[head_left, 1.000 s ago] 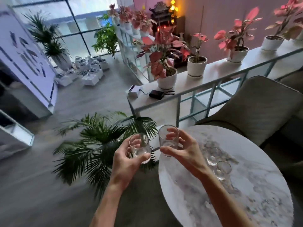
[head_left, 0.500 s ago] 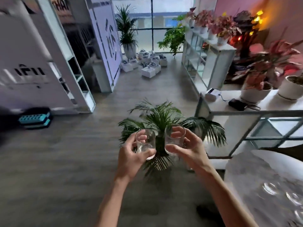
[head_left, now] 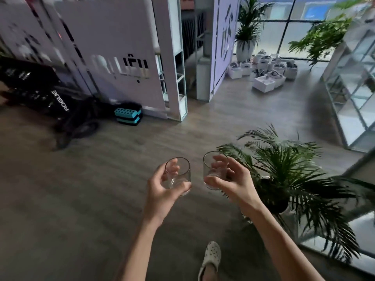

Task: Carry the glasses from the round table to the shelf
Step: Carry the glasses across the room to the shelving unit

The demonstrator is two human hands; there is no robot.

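two hands were loaded: the left hand [head_left: 162,191] curled its fingers round the left tumbler [head_left: 179,176], the right hand [head_left: 235,184] round the right tumbler [head_left: 212,169], at 6 o'clock. the best course was to carry them upright, apart, clear of the potted palm [head_left: 288,171] at 4 o'clock.

The left-hand glass [head_left: 183,171] and right-hand glass [head_left: 208,168] are clear and colourless. Grey-brown wood-grain floor [head_left: 101,189]. Dark green palm [head_left: 288,169]. Teal-and-black crate [head_left: 127,116]. White clog [head_left: 211,258] dotted with dark holes. White panel [head_left: 113,47] with black cut-out letters.

Bare forearms [head_left: 142,240]; apparently white perforated clog [head_left: 212,254]
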